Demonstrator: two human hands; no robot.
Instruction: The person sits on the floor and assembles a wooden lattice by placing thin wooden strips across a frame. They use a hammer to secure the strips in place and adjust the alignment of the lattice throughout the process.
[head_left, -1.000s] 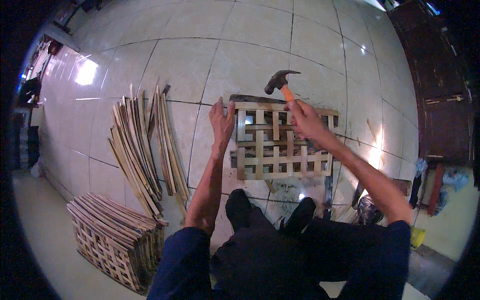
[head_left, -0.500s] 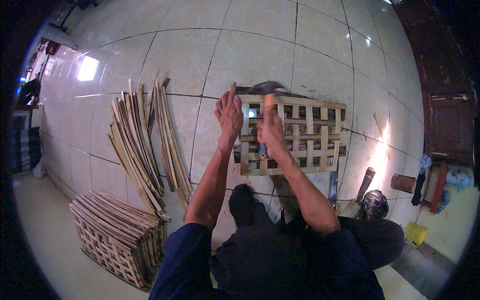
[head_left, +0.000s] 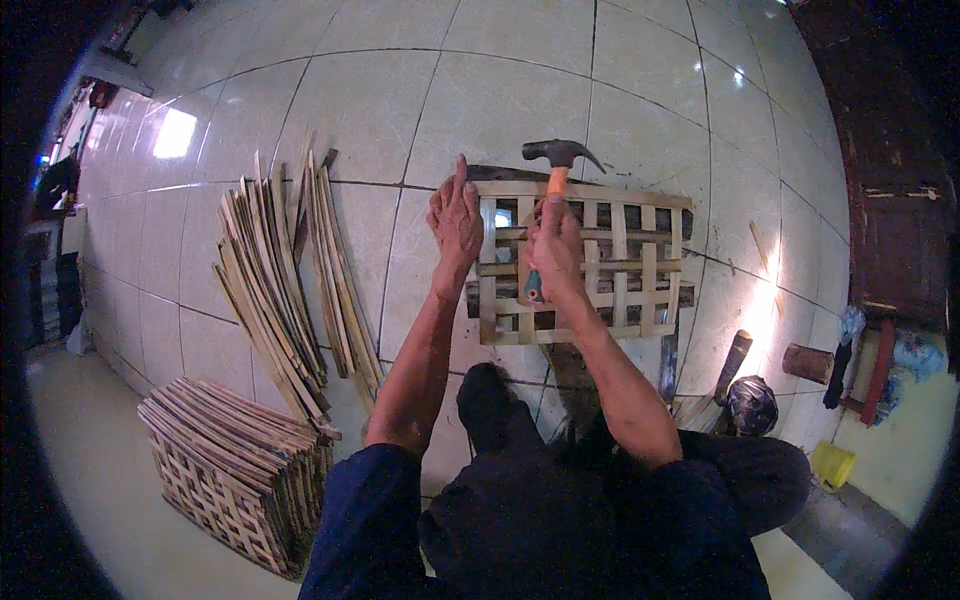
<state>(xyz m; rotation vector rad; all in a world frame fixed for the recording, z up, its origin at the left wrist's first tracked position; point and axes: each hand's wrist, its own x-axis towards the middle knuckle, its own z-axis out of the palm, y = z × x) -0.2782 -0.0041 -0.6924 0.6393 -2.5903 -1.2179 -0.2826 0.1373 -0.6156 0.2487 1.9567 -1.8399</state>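
Two hands work over a bamboo lattice panel (head_left: 580, 265) that lies flat on the tiled floor (head_left: 480, 90), and everything else can be placed from that panel. Far to its lower left stands a stack of finished lattice panels (head_left: 235, 465). Just left of the panel, a loose bundle of bamboo slats (head_left: 285, 285) fans out across the tiles. The left hand (head_left: 455, 215) rests on the panel's left edge, fingers released and stretched flat along the upright strip. The right hand (head_left: 553, 245) is over the panel's middle, clenched around the orange handle of a claw hammer (head_left: 558, 160), whose dark head sits above the panel's top edge. Right of the panel and a little below it lie a short wooden log (head_left: 806, 363) and a dark round object (head_left: 751, 403), which is too blurred to identify.
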